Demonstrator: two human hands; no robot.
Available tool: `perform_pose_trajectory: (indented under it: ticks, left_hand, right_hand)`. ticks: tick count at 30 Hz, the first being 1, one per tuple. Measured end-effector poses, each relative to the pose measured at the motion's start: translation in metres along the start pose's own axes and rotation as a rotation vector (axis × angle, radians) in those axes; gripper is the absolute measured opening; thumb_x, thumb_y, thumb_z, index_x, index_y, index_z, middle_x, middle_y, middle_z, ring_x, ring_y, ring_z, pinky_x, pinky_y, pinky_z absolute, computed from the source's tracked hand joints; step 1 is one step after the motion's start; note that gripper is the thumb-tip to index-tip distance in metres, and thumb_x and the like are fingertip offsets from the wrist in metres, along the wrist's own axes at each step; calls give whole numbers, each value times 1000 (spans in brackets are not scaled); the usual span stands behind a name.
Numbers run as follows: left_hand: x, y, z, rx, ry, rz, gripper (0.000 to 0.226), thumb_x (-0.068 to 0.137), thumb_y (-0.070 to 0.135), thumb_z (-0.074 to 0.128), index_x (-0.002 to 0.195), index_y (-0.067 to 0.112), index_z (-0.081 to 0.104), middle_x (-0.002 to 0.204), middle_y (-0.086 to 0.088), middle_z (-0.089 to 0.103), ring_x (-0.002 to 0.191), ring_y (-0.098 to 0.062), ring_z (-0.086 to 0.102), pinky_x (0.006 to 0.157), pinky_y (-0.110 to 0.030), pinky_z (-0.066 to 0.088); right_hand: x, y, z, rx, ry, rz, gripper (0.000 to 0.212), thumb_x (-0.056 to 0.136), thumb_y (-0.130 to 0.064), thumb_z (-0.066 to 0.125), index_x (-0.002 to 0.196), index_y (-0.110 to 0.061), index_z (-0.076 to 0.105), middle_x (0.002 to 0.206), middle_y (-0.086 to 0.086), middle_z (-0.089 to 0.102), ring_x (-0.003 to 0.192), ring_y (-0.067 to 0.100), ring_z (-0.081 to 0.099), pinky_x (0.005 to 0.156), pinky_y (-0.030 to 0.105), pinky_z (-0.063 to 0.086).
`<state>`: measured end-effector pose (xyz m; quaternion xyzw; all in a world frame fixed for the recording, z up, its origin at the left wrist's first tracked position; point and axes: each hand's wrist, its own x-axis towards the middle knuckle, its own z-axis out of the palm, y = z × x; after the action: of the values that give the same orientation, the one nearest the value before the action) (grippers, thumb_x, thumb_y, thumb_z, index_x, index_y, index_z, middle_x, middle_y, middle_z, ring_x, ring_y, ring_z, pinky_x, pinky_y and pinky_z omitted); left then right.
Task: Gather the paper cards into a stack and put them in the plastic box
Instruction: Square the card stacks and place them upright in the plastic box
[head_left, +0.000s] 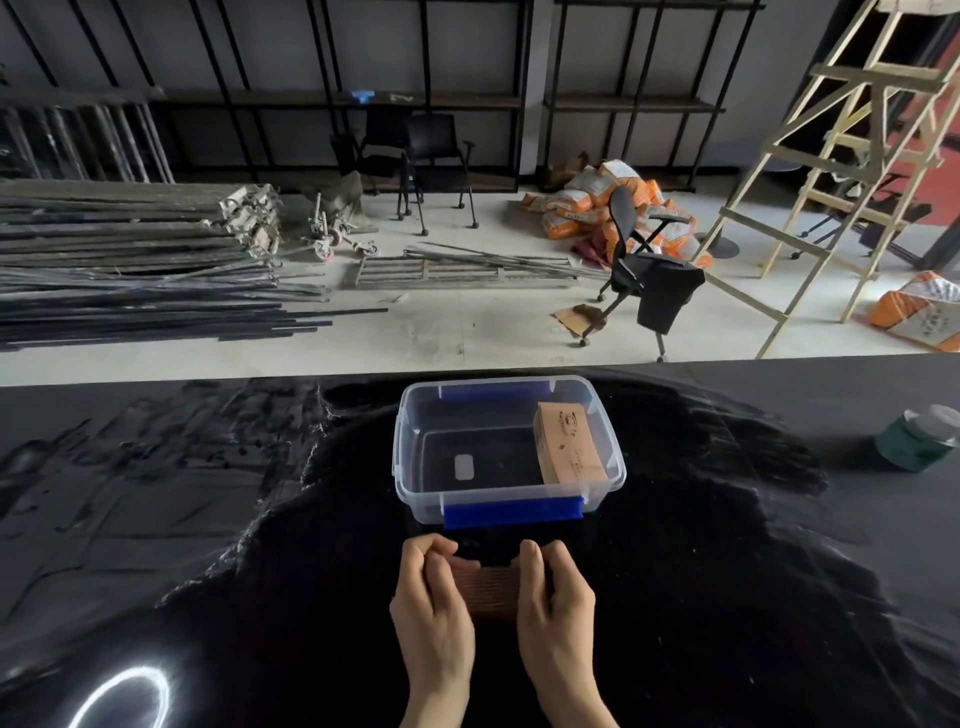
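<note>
A stack of brown paper cards (491, 590) stands on edge on the black table, squeezed between both hands. My left hand (434, 603) presses its left side, and my right hand (556, 597) presses its right side. Just beyond the hands sits the clear plastic box (405, 457) with blue clips on its near and far rims. Another bundle of brown cards (569, 449) lies inside the box against its right wall. The box has no lid on it.
The glossy black table (208, 571) spreads wide to both sides. A green jar with a grey lid (917, 439) stands at the far right. Beyond the table's far edge lie metal rods, office chairs, orange sacks and a wooden ladder.
</note>
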<state>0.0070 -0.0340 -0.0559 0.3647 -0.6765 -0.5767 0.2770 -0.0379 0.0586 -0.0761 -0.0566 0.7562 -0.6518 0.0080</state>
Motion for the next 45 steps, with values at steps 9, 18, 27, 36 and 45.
perform_pose_trajectory:
  ticks: [9,18,27,36,45]
  left_hand:
    - [10,5,-32,271,-339,190,30,97,57,42,112,42,63,96,18,72,95,-5,70,79,-24,54]
    - [17,57,-38,950,-789,525,65,83,25,73,140,38,46,138,16,59,127,-8,54,115,-29,41]
    - [23,43,-45,806,-649,421,50,79,39,76,124,46,53,118,23,70,106,-1,68,96,-27,55]
    - [27,38,-44,4,-498,-89,51,70,28,91,115,17,71,105,-4,82,102,-22,77,94,-42,62]
    - [34,53,-35,-171,-525,-232,48,71,29,88,114,12,73,106,-9,82,105,-29,77,103,-53,55]
  right_hand:
    - [2,-6,-2,-39,-26,0,32,103,-14,57,72,-8,55,69,14,62,49,7,51,48,24,46]
    - [4,-7,-5,-58,-57,47,34,104,-14,58,70,-15,55,60,-1,64,52,5,55,50,22,49]
    - [2,-28,-28,112,-157,146,35,85,-33,81,116,-30,65,99,-2,77,94,14,75,77,30,62]
    - [16,-60,-38,213,-504,169,41,85,-14,82,122,-12,67,110,10,80,106,27,76,91,40,63]
    - [25,-74,-37,134,-404,118,25,90,-15,78,116,-14,74,106,6,82,100,23,78,93,46,63]
